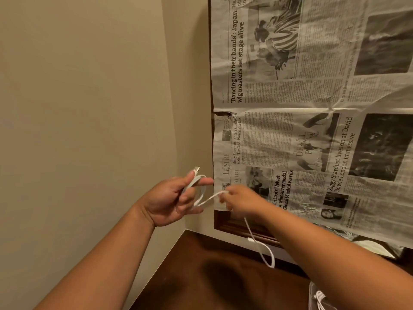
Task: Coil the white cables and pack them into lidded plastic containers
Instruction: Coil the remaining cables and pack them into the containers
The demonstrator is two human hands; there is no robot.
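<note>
**A:** Where's the cable, and how will it handle?

**B:** The white cable [209, 199] is in the air, off the near-left corner of the tabletop [232, 224]. Its loose tail [271, 256] dangles toward the floor [223, 276]. I'd call it light, limp and a bit springy, so the loops will want to pop open.

**A:** And the grip?

**B:** The left hand [169, 198] curls its fingers and thumb round the loops, with the plug [196, 169] poking up. The right hand [241, 200] pinches the strand just beside it. Best to hold it at the loop crossing, never by the plug.

**A:** Is there room to move?

**B:** The wall [89, 108] is close on the left. A clear container [311, 296] sits low at the right. Further back the tabletop lies open under newspaper [312, 135].
</note>
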